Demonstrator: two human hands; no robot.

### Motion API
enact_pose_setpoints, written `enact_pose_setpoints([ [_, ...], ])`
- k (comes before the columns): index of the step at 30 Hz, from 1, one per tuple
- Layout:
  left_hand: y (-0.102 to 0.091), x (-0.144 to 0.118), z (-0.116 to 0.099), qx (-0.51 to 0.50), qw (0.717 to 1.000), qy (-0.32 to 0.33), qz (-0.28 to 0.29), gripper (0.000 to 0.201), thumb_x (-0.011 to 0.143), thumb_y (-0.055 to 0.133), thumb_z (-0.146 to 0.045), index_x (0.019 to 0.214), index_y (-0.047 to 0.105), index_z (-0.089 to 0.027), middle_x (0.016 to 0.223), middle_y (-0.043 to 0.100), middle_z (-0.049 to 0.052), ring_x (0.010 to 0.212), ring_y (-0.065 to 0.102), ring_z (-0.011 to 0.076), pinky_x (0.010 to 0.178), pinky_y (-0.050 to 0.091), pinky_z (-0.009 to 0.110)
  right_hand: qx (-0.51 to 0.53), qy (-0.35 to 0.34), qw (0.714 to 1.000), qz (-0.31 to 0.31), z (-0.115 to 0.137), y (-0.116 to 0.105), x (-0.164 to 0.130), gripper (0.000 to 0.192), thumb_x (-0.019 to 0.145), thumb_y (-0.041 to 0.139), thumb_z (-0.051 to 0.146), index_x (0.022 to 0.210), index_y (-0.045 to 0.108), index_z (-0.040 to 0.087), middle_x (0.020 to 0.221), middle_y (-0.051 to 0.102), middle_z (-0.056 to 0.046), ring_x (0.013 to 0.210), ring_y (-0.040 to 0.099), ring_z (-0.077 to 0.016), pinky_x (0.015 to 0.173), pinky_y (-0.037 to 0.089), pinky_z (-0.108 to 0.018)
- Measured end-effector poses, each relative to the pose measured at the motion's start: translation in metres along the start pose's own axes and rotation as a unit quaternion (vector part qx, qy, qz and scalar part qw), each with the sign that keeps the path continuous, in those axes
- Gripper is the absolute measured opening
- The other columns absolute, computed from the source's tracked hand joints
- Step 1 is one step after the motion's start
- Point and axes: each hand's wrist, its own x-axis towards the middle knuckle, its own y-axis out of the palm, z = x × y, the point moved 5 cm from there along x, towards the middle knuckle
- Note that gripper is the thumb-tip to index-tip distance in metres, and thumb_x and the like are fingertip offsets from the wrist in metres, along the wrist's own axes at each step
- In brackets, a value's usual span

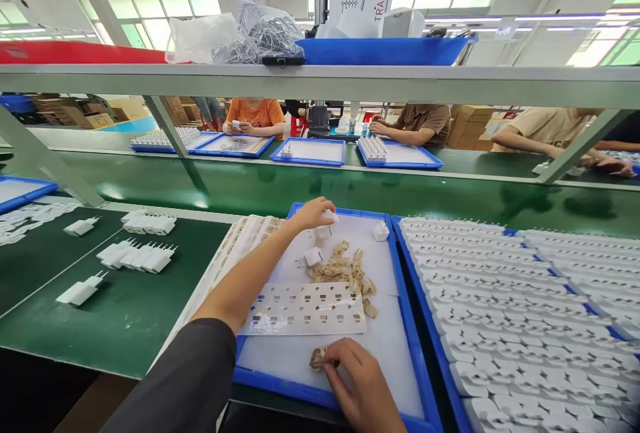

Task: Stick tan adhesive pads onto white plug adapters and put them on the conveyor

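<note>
Near the bottom centre of the frame, the right hand (363, 386) pinches a small brass-coloured metal clip (317, 358) between fingertips against the white liner of a blue tray (411, 326), fingers closed on it. Higher, just above the middle of the frame, the left hand (311, 213) reaches to the tray's far edge and closes around a white plastic charger shell (329, 217), only partly visible past the fingers. Between the two hands lie a loose heap of brass clips (347, 269), a couple more white shells (313, 257) and a perforated white sheet (306, 308) lying flat on the liner. The clip looks light, thin and stiff, probably springy with sharp stamped edges, so it likely handles best taken by its flat sides with fingertips; the shell looks light, rigid and smooth, easy to hold across its broad faces. At lower right, a second tray holds dense rows of white plug housings (505, 306). At left, finished white chargers (145, 256) with prongs sit in groups on the green bench (115, 313). Across the upper middle, other people sit at a far bench with more blue trays (307, 151).
</note>
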Motion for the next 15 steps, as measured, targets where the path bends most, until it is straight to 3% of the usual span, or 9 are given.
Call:
enact_pose_setpoints([
  [5, -0.051, -0.071, 0.002, -0.077, 0.994, -0.05, -0.054, 0.037, 0.081, 0.069, -0.041, 0.112, 0.068, -0.021, 0.11, 0.069, 0.007, 0.098, 0.065, 0.0223, 0.085, 0.053, 0.032, 0.024, 0.012, 0.999, -0.018, 0.0, -0.005, 0.0, 0.014, 0.1, 0.046, 0.017, 0.093, 0.058, 0.022, 0.084, 0.066, -0.003, 0.077, 0.064, -0.019, 0.067, 0.051, -0.028],
  [8, -0.056, -0.141, -0.013, -0.147, 0.984, -0.075, -0.067, 0.044, 0.086, 0.063, -0.05, 0.122, 0.066, -0.026, 0.12, 0.069, 0.006, 0.102, 0.066, 0.0233, 0.086, 0.055, 0.034, 0.052, 0.033, 0.998, -0.032, -0.003, -0.009, 0.003, 0.012, 0.099, 0.05, 0.017, 0.094, 0.06, 0.022, 0.086, 0.066, -0.003, 0.079, 0.064, -0.019, 0.07, 0.051, -0.028],
  [10, -0.042, -0.189, -0.027, -0.327, 0.936, -0.102, -0.074, 0.045, 0.084, 0.066, -0.052, 0.12, 0.068, -0.025, 0.121, 0.069, 0.007, 0.106, 0.065, 0.0258, 0.089, 0.055, 0.038, 0.084, 0.06, 0.994, -0.035, -0.002, -0.011, 0.006, 0.011, 0.098, 0.052, 0.019, 0.092, 0.061, 0.022, 0.086, 0.066, -0.003, 0.079, 0.064, -0.0188, 0.071, 0.051, -0.028],
  [12, -0.018, -0.227, -0.044, -0.471, 0.869, -0.131, -0.074, 0.046, 0.082, 0.07, -0.054, 0.118, 0.069, -0.025, 0.115, 0.071, 0.006, 0.104, 0.066, 0.0262, 0.09, 0.055, 0.039, 0.136, 0.085, 0.987, -0.028, 0.002, -0.01, 0.011, 0.011, 0.098, 0.054, 0.02, 0.091, 0.062, 0.022, 0.084, 0.066, -0.003, 0.078, 0.064, -0.0186, 0.071, 0.05, -0.028],
  [15, 0.022, -0.26, -0.067, -0.601, 0.777, -0.173, -0.074, 0.051, 0.078, 0.074, -0.056, 0.118, 0.069, -0.023, 0.111, 0.071, 0.008, 0.101, 0.067, 0.0267, 0.089, 0.055, 0.04, 0.253, 0.091, 0.963, 0.006, 0.017, -0.002, 0.02, 0.008, 0.096, 0.058, 0.023, 0.09, 0.063, 0.022, 0.084, 0.066, -0.003, 0.079, 0.063, -0.0191, 0.074, 0.05, -0.03],
])
